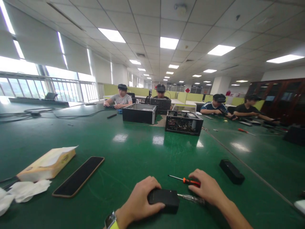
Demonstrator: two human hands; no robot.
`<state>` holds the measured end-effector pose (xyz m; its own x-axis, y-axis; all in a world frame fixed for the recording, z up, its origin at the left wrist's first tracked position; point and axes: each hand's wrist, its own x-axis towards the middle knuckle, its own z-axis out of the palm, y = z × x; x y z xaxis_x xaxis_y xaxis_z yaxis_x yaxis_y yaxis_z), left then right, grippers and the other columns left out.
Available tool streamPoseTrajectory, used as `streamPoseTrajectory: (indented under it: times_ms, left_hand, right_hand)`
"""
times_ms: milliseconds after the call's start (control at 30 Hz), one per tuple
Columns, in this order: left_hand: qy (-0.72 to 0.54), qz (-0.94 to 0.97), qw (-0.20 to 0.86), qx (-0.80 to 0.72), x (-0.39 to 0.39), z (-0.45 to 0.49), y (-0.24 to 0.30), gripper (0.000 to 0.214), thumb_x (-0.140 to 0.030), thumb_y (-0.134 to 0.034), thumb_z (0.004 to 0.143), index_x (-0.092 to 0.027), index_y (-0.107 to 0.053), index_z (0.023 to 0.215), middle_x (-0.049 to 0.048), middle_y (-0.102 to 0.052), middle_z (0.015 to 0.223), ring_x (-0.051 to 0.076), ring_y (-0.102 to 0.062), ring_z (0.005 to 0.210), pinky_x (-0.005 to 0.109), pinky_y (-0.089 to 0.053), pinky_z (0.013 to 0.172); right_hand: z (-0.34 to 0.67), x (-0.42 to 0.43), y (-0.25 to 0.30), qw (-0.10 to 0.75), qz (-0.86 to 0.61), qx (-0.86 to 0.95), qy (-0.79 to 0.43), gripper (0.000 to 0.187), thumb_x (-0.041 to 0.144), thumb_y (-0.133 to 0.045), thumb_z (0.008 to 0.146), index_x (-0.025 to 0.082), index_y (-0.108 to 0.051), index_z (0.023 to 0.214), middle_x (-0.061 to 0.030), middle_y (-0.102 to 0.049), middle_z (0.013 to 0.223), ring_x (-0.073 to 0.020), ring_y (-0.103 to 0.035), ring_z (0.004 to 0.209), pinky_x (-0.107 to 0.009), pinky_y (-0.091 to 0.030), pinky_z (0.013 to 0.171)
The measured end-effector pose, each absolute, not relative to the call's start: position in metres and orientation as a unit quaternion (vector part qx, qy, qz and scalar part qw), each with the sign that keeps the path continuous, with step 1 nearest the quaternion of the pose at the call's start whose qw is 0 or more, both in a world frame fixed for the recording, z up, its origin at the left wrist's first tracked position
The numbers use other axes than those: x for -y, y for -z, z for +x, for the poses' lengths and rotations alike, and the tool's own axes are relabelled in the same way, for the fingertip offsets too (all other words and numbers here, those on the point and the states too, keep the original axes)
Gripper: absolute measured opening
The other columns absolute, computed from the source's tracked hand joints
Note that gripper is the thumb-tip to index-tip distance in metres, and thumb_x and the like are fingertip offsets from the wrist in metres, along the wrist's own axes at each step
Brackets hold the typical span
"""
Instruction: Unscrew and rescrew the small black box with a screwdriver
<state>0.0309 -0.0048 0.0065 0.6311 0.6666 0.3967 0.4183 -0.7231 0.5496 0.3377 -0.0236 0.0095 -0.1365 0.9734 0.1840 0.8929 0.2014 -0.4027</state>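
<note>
My left hand [143, 200] is wrapped round a black rectangular block [166, 201], thumb along its near side and fingers over its far side. The block rests on the green table. My right hand [207, 187] has its thumb and forefinger closed about the orange and black handle of a screwdriver [188, 181], whose thin shaft points left. Just below lies a second screwdriver with a clear handle [194, 199], its tip close to the block's right end. Off to the right of my right hand sits a similar black block [231, 171].
A phone [79, 176], a tissue pack [49, 163] and crumpled tissues [28, 190] lie to the left. Two open computer cases [139, 114] [183, 124] stand farther back. Several people sit round the far side. Cables [35, 112] run along the left.
</note>
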Motion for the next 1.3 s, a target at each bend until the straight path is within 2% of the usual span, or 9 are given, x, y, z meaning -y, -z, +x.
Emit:
streamPoseTrajectory:
  times_ms: [133,267,333,433,533,667,800,933,1300]
  left_hand:
    - [-0.300,0.879,0.205,-0.309,0.006,0.032,-0.008,0.031,-0.041,-0.073,0.074,-0.018,-0.063,0.092,0.0047,-0.063,0.088,0.022,-0.057,0.080,0.029,-0.044,0.071]
    - [-0.297,0.881,0.197,-0.312,0.008,0.032,-0.009,0.029,-0.039,-0.073,0.075,-0.019,-0.063,0.093,0.0047,-0.063,0.090,0.022,-0.057,0.082,0.029,-0.044,0.071]
    - [-0.297,0.878,0.197,-0.318,0.009,0.032,-0.008,0.029,-0.037,-0.075,0.073,-0.019,-0.063,0.093,0.0044,-0.063,0.089,0.022,-0.057,0.082,0.029,-0.044,0.071]
    - [-0.299,0.876,0.200,-0.322,0.009,0.032,-0.006,0.029,-0.035,-0.076,0.072,-0.019,-0.063,0.093,0.0041,-0.063,0.089,0.021,-0.057,0.081,0.029,-0.044,0.071]
    - [-0.304,0.877,0.201,-0.315,0.009,0.032,-0.005,0.030,-0.036,-0.075,0.073,-0.019,-0.063,0.094,0.0041,-0.063,0.091,0.022,-0.057,0.083,0.029,-0.045,0.072]
    - [-0.309,0.873,0.209,-0.314,0.008,0.031,-0.004,0.031,-0.037,-0.076,0.074,-0.019,-0.064,0.096,0.0038,-0.063,0.092,0.022,-0.058,0.085,0.029,-0.045,0.074]
    - [-0.303,0.878,0.207,-0.306,0.007,0.031,-0.005,0.036,-0.043,-0.079,0.073,-0.019,-0.066,0.095,0.0041,-0.064,0.093,0.022,-0.058,0.086,0.030,-0.046,0.075]
    - [-0.306,0.880,0.205,-0.301,0.006,0.030,-0.005,0.039,-0.047,-0.080,0.073,-0.019,-0.067,0.096,0.0048,-0.064,0.094,0.023,-0.059,0.087,0.031,-0.047,0.076]
    - [-0.301,0.879,0.210,-0.302,0.005,0.030,-0.005,0.038,-0.042,-0.083,0.071,-0.019,-0.068,0.097,0.0048,-0.063,0.095,0.023,-0.058,0.088,0.031,-0.046,0.077]
  right_hand:
    - [0.354,0.016,-0.002,0.224,-0.611,0.745,-0.144,0.013,0.029,-0.065,0.076,0.020,-0.070,0.083,-0.0037,-0.066,0.087,-0.0217,-0.060,0.083,-0.032,-0.044,0.077]
    - [0.356,0.015,-0.005,0.257,-0.593,0.745,-0.161,0.026,0.039,-0.054,0.089,0.020,-0.072,0.093,-0.0023,-0.069,0.086,-0.0191,-0.062,0.078,-0.029,-0.045,0.073]
    - [0.353,0.016,-0.007,0.319,-0.580,0.724,-0.194,0.036,0.046,-0.048,0.093,0.020,-0.072,0.094,-0.0010,-0.067,0.078,-0.0165,-0.059,0.068,-0.027,-0.045,0.064]
    - [0.344,0.017,-0.006,0.452,-0.547,0.649,-0.275,0.040,0.054,-0.053,0.088,0.017,-0.070,0.087,0.0031,-0.055,0.057,-0.0130,-0.049,0.051,-0.025,-0.038,0.050]
    - [0.334,0.018,-0.002,0.518,-0.521,0.602,-0.313,0.038,0.055,-0.059,0.084,0.018,-0.063,0.082,0.0058,-0.048,0.049,-0.0123,-0.045,0.046,-0.025,-0.037,0.049]
    - [0.322,0.023,-0.002,0.544,-0.508,0.585,-0.322,0.033,0.052,-0.062,0.084,0.019,-0.058,0.085,0.0056,-0.051,0.051,-0.0129,-0.048,0.047,-0.026,-0.040,0.051]
    - [0.321,0.027,-0.006,0.575,-0.494,0.561,-0.333,0.032,0.048,-0.069,0.081,0.019,-0.060,0.090,0.0052,-0.053,0.053,-0.0131,-0.049,0.049,-0.026,-0.041,0.051]
    - [0.332,0.027,-0.008,0.601,-0.484,0.542,-0.334,0.031,0.048,-0.069,0.082,0.019,-0.061,0.090,0.0040,-0.054,0.055,-0.0138,-0.049,0.050,-0.026,-0.042,0.051]
    - [0.339,0.029,-0.007,0.571,-0.489,0.586,-0.302,0.026,0.044,-0.062,0.088,0.019,-0.059,0.084,0.0051,-0.050,0.054,-0.0130,-0.046,0.050,-0.027,-0.039,0.054]
